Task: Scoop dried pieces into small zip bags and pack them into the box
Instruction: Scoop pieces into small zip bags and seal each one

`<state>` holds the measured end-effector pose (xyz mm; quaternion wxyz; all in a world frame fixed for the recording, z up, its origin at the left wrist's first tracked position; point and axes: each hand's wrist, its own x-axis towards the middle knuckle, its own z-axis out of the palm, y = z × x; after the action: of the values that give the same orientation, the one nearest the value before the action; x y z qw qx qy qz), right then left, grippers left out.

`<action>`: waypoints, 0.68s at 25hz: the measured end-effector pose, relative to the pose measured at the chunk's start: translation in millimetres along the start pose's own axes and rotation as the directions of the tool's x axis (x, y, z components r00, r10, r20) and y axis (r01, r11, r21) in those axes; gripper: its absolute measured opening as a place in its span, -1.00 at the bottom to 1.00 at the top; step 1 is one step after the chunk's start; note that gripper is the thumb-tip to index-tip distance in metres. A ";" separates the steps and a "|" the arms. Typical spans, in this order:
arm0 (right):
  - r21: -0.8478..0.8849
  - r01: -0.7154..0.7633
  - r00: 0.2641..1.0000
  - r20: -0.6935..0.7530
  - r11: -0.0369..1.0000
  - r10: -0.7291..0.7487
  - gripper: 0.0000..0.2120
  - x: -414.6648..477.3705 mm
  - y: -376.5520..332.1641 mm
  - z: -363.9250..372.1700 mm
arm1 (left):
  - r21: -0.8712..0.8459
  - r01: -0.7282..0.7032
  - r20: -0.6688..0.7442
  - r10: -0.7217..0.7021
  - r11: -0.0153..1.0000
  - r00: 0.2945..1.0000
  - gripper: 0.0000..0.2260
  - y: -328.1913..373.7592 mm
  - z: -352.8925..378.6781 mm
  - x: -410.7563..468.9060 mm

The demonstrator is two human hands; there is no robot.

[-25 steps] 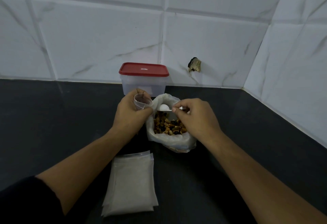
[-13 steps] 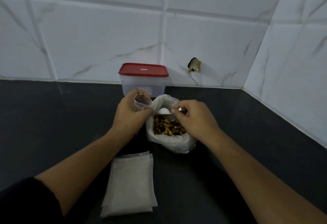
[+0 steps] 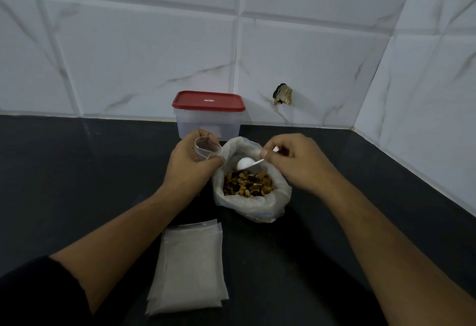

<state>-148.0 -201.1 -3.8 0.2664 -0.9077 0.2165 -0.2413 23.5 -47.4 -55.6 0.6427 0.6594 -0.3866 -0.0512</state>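
One spoon (image 3: 244, 164), bowl leftward over the bag (image 3: 257, 207), between right fingers (image 3: 266, 155); left fingers (image 3: 210, 163) round a cup (image 3: 207, 148).

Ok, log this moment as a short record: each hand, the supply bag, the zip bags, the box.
left hand: grips a small clear cup, upright, beside the big bag
right hand: pinches the white spoon by its handle, bowl inside the bag's mouth at the far edge of the dried pieces
big bag: open, standing on the counter
zip bags: flat stack nearer the person, no hand on them
box: clear, red lid on, behind the bag by the tiled wall
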 end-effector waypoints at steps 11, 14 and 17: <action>-0.299 0.006 0.999 -0.046 0.954 -0.021 -0.85 -2.6 -2.5 -1.2 | 0.004 0.008 0.017 -0.008 1.000 1.000 -0.78 0.5 0.6 -0.2; -0.226 0.018 0.999 -0.038 0.974 -0.027 -0.84 -2.6 -5.9 -4.8 | 0.009 0.013 0.018 -0.013 1.000 1.000 -0.78 0.9 0.2 0.2; -0.252 0.009 1.000 -0.013 0.968 -0.012 -0.84 -3.2 -6.5 -3.0 | 0.011 0.012 0.024 -0.012 1.000 1.000 -0.78 0.6 0.4 0.0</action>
<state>-150.4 -195.6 1.2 0.1461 -0.9336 0.2425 -0.2196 23.0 -47.6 -55.1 0.6342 0.6644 -0.3906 -0.0610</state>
